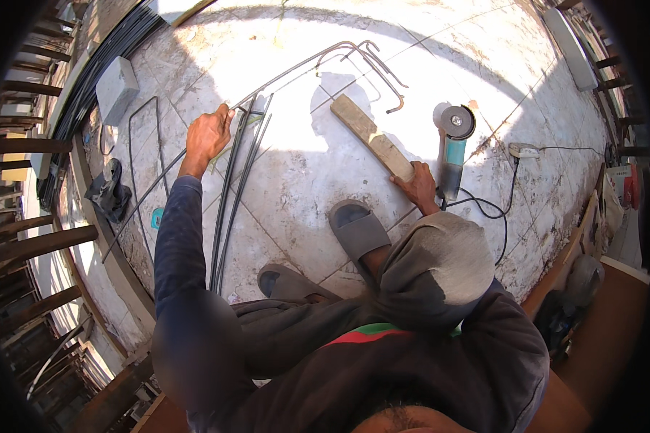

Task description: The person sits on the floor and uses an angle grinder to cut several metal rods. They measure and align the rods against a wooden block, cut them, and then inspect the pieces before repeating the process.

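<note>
Rods (pixel 232 187): dark bundle on floor (pixel 303 180), long axis running away from person, left of feet.
Left hand (pixel 208 136): gripping far end.
Right hand (pixel 420 186): resting on wooden plank (pixel 372 137), beside grinder (pixel 451 148).
Nearer: left.

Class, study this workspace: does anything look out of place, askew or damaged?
The angle grinder lies loose on the tiled floor beside the right hand, its disc facing up and its cable looping across the tiles. Some steel rods under the left hand are bent, not straight.
</note>
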Demonstrator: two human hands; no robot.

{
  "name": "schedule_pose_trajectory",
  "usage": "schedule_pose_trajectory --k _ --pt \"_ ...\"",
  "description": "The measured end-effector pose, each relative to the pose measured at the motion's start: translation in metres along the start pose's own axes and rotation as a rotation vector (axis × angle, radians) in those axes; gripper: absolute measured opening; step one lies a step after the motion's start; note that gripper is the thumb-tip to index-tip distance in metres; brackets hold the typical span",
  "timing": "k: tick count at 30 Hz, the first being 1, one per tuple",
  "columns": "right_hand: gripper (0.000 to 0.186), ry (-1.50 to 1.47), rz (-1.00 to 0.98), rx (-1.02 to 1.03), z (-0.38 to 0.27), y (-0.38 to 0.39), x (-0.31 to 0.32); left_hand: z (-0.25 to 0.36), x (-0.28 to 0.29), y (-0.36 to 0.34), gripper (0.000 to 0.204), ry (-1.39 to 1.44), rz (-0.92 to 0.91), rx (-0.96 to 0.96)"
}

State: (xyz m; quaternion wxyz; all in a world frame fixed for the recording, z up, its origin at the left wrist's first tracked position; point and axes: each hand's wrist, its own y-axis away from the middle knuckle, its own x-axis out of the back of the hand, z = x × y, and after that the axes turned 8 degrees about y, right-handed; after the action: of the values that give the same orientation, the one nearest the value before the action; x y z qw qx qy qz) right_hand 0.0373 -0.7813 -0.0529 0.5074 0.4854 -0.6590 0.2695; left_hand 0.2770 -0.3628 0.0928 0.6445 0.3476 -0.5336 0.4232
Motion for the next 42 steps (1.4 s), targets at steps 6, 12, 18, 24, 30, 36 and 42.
schedule_pose_trajectory --k 6,12,18,24,30,36,42 --pt "0.062 -0.049 0.051 0.189 0.026 -0.014 0.003 -0.033 -0.015 0.021 0.038 0.011 -0.109 -0.004" --pt "0.071 0.051 -0.064 0.106 0.011 -0.009 0.000 -0.012 -0.054 0.038 0.038 0.118 -0.167 0.072" --pt "0.083 0.055 -0.161 0.027 -0.034 -0.001 -0.016 0.025 -0.088 0.063 0.037 0.252 -0.156 0.196" --pt "0.089 0.020 -0.239 0.030 -0.064 -0.010 -0.020 0.055 -0.119 0.077 0.037 0.351 -0.130 0.173" --pt "0.087 0.042 -0.356 0.060 -0.101 -0.020 -0.029 0.085 -0.142 0.097 0.030 0.462 -0.298 0.247" --pt "0.082 -0.006 -0.399 0.099 -0.118 -0.034 -0.044 0.098 -0.161 0.114 0.024 0.606 -0.334 0.187" --pt "0.066 -0.012 -0.352 0.171 -0.112 -0.030 -0.049 0.099 -0.186 0.112 0.019 0.661 -0.336 0.124"
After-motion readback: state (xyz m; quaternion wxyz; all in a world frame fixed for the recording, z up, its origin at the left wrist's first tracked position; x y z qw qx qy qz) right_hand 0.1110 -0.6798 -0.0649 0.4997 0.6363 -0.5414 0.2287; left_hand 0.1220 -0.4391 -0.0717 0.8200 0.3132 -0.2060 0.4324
